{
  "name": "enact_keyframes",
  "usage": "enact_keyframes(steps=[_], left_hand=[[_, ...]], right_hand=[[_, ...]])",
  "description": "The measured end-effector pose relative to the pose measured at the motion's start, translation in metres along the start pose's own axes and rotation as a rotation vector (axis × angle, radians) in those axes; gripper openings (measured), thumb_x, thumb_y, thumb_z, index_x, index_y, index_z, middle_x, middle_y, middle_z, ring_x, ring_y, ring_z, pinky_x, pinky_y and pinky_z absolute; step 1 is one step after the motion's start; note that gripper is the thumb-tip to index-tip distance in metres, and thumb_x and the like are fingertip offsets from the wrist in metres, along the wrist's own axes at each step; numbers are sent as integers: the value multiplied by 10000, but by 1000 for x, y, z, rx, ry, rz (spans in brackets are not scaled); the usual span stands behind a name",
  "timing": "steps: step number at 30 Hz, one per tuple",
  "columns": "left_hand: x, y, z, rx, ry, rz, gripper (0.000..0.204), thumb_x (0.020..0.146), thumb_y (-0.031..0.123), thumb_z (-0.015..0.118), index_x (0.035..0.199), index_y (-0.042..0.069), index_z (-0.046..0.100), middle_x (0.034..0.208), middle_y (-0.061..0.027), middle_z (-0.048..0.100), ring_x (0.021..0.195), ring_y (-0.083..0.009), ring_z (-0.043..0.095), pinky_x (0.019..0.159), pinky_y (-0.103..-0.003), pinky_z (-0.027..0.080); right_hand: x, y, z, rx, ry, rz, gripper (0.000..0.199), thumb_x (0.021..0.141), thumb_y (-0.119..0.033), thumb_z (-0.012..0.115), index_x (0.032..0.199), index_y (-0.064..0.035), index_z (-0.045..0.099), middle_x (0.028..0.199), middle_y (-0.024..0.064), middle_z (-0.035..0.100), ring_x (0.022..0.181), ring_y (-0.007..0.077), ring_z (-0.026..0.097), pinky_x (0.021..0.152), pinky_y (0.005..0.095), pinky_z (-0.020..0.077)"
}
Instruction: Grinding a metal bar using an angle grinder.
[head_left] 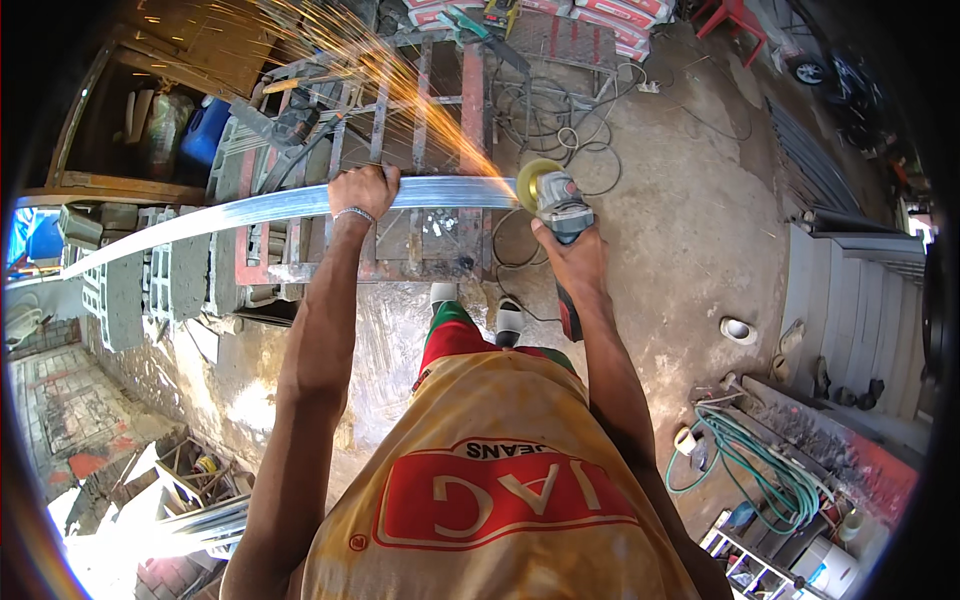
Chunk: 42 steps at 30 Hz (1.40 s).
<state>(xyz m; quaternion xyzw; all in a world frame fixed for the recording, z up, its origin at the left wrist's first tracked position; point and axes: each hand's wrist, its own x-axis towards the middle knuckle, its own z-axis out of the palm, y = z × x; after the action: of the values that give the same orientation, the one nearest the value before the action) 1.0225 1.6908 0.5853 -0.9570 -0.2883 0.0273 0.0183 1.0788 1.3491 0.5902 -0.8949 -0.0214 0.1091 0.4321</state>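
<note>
A long, shiny metal bar (262, 208) lies across a red and grey metal frame table (473, 110) and reaches far out to the left. My left hand (362, 192) is closed over the bar, pressing it down. In my right hand (578, 262) is an angle grinder (560, 205), gripped round its body. Its round yellowish disc (541, 183) touches the right end of the bar. From that contact, orange sparks (415, 95) spray up and to the left, past the frame's bars.
Grey hollow blocks (180, 262) stand under the bar's left part. A second power tool (295, 125) lies on the frame at the back left, near a blue jug (207, 130). Black cables (545, 115) coil on the floor beyond the grinder. A green hose (765, 480) lies at the lower right.
</note>
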Motion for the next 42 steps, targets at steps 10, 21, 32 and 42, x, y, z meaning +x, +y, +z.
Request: enact_keyframes(steps=[10,21,32,42], left_hand=[[2,-4,5,-27,44,5,592,979,511,443,845,60,802,857,-222,758,832,-401,754,809,-474,598],[-2,0,-1,-34,41,0,585,989,474,422,816,62,800,849,-227,755,823,-401,752,817,-476,595],[-1,-1,3,-60,64,12,552,983,474,451,833,62,788,847,-248,742,818,-433,738,816,-510,586],[-2,-1,3,-18,43,8,581,981,496,434,828,70,798,864,-215,760,843,-388,753,842,-464,583]], right_hand=[[2,3,0,-36,-5,17,756,768,-475,872,1223,68,610,1038,242,751,969,342,754,858,413,576],[-3,-3,-3,-41,-13,10,713,764,-494,868,1162,51,641,998,232,756,950,368,755,845,430,579],[-1,-11,-4,-103,8,-8,713,753,-511,866,1112,63,641,973,252,750,931,396,750,830,457,577],[-8,-14,-5,-120,-10,-8,759,745,-535,856,1145,65,618,980,271,744,937,432,739,820,479,577]])
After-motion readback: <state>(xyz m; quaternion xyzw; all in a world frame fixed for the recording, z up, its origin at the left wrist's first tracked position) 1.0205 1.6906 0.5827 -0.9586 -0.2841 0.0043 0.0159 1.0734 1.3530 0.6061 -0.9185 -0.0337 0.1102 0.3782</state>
